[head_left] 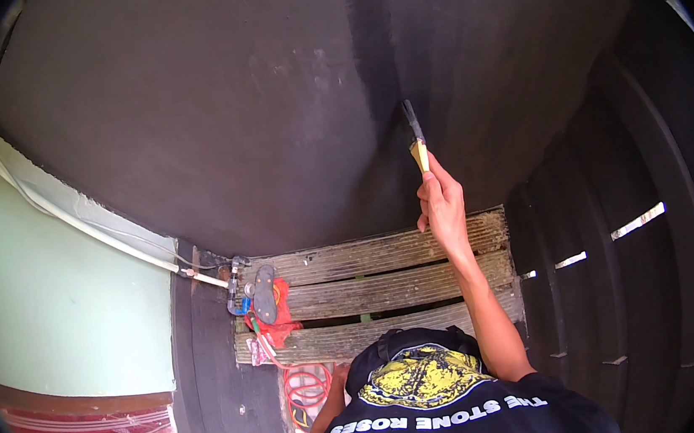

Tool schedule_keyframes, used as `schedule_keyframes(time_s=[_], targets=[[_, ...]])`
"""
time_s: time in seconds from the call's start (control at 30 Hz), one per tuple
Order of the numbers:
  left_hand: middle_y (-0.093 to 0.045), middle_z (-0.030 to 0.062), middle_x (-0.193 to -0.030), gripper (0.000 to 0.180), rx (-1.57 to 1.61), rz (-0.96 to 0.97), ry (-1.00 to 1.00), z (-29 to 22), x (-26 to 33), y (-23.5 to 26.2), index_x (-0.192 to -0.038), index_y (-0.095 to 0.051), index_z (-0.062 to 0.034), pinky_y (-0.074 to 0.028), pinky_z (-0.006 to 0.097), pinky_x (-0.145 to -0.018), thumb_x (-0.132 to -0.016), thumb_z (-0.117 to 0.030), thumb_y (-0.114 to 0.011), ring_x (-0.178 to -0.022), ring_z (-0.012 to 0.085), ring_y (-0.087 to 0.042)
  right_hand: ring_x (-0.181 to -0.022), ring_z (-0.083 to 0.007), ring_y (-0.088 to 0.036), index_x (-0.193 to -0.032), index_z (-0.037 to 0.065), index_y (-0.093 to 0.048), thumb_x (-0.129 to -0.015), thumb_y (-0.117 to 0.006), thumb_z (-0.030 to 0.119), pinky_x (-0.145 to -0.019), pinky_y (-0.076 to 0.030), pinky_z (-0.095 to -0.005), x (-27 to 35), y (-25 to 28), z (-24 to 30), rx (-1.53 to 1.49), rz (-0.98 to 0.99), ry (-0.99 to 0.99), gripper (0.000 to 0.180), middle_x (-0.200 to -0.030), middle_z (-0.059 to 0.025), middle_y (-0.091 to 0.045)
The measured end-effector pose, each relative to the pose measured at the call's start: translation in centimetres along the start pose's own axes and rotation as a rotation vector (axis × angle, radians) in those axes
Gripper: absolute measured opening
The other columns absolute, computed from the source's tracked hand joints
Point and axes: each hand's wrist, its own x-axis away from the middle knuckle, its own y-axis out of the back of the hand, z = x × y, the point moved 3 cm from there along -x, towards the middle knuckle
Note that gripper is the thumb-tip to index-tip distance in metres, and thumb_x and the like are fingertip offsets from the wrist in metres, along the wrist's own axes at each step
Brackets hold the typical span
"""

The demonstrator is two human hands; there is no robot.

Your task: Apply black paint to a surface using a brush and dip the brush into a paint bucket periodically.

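Note:
My right hand (445, 204) is closed around the yellow handle of a paintbrush (415, 129). The brush's dark-stained bristles point up against a large dark grey wall (210, 121). A darker, wet-looking streak runs up the wall from near the bristle tip. My left forearm (330, 408) shows low down beside my black shirt. Only a small part of my left hand (341, 374) may show at the shirt's edge, and its fingers are hidden.
Below the wall is a bench of weathered wooden slats (359, 253). A dark sandal (265, 295) lies on red cloth (282, 308) at its left. Nearby are a pipe with a blue valve (241, 307) and a coiled red hose (306, 386). Dark slatted boards (586, 276) stand at the right.

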Motion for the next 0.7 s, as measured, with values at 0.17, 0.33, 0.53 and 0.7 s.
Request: schedule_keyframes(time_s=[0.17,0.33,0.53,0.7], targets=[[-0.068,0.0132,-0.128,0.046,0.0,0.022,-0.001,0.2,-1.8,0.3,-0.119,-0.073,-0.0158,-0.041,0.044,-0.113,-0.097,-0.043,-0.044,-0.125,0.0351,-0.058,-0.046,-0.0076,-0.04,-0.15,0.018,-0.051,-0.105,-0.039,0.015,-0.039,-0.042,-0.0261,-1.4,1.7,-13.2,0.209,-0.024,-0.29,0.047,-0.065,0.0025,-0.042],[-0.068,0.0137,-0.128,0.046,0.051,0.027,0.027,1.6,-2.3,-1.7,-0.119,-0.073,-0.0155,-0.041,0.044,-0.113,-0.096,-0.044,-0.045,-0.125,0.0353,-0.058,-0.044,-0.0049,-0.036,-0.154,0.015,-0.045,-0.107,-0.039,0.018,-0.037,-0.04,-0.0235,3.0,0.4,-6.3,0.107,0.058,-0.05,0.047,-0.065,0.0044,-0.039],[-0.068,0.0144,-0.128,0.046,0.037,0.076,0.024,2.0,-1.7,0.1,-0.119,-0.073,-0.0152,-0.041,0.044,-0.113,-0.096,-0.044,-0.045,-0.125,0.0355,-0.058,-0.046,-0.0072,-0.043,-0.151,0.013,-0.048,-0.106,-0.043,0.016,-0.039,-0.042,-0.0259,-2.6,2.8,-10.8,0.264,-0.156,0.171,0.046,-0.065,0.0026,-0.043],[-0.068,0.015,-0.128,0.046,0.084,0.06,0.052,1.3,-1.0,-0.6,-0.119,-0.073,-0.0149,-0.041,0.043,-0.113,-0.096,-0.044,-0.045,-0.125,0.0356,-0.058,-0.064,-0.019,-0.059,-0.146,0.01,-0.053,-0.1,-0.047,0.008,-0.067,-0.051,-0.0344,0.5,0.9,-12.5,0.353,0.0,-0.179,0.047,-0.068,-0.0149,-0.056]])
